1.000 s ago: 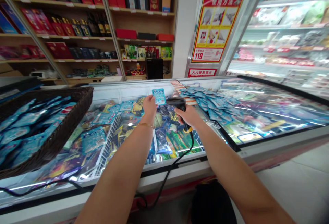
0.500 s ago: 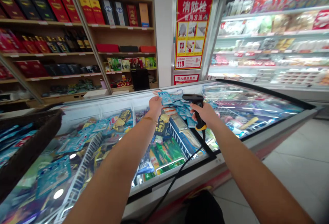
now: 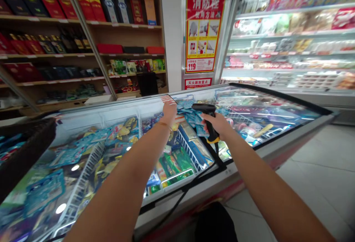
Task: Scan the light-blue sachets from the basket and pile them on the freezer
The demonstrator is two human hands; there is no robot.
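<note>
A black handheld barcode scanner (image 3: 208,108), trimmed yellow at the handle's base, is gripped by the right hand's (image 3: 221,125) curled fingers above the chest freezer (image 3: 280,149), near heaped blue packets (image 3: 190,116). Its head's long axis is held nearly level, pointed leftward; the handle is slanted downward. Whether the left hand's (image 3: 169,109) fingers are closed cannot be told.

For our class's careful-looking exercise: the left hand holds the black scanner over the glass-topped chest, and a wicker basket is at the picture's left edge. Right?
Wrong hand: the head view shows the right hand holding the black scanner over the glass-topped chest; a wicker basket is at the left edge.
</note>
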